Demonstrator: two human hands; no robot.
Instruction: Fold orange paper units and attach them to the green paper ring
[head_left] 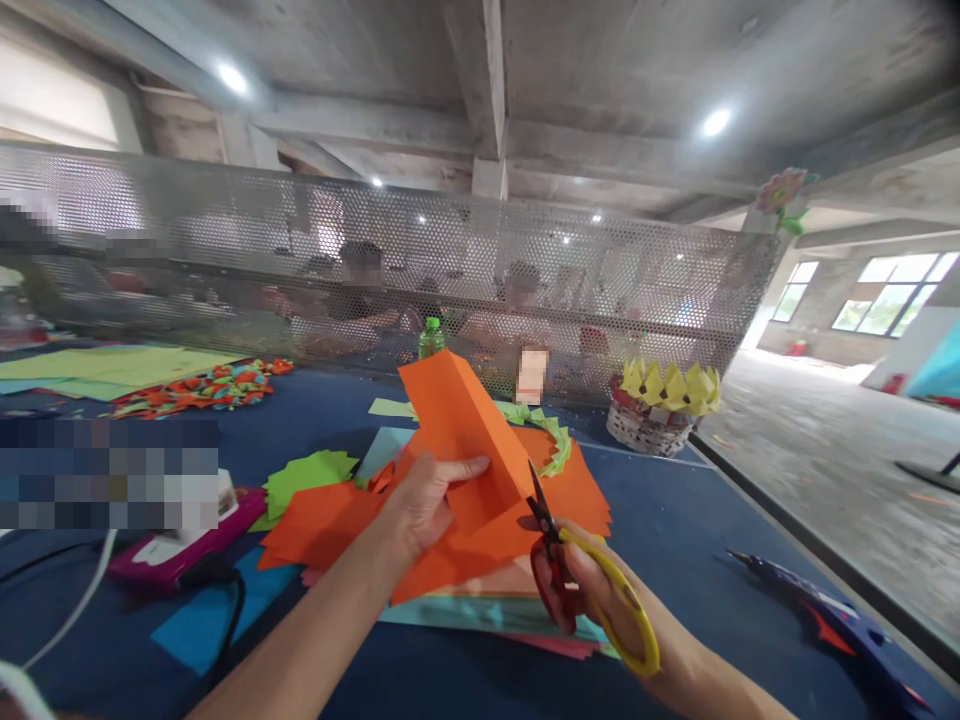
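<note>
My left hand (426, 498) grips a folded sheet of orange paper (459, 420) and holds it up over the blue table (675, 530). My right hand (600, 600) is closed on a pair of scissors (559, 550) with red and yellow handles. The dark blades point up and touch the right edge of the orange sheet. More orange sheets (330, 520) lie flat under my hands, on a stack of coloured paper (487, 610).
Green paper scraps (307, 475) and a pink device (180, 550) with cables lie at left. A blue glue gun (817, 610) lies at right. A basket with yellow paper shapes (664, 405) and a green bottle (431, 338) stand by a perforated metal screen (450, 270); people sit behind it.
</note>
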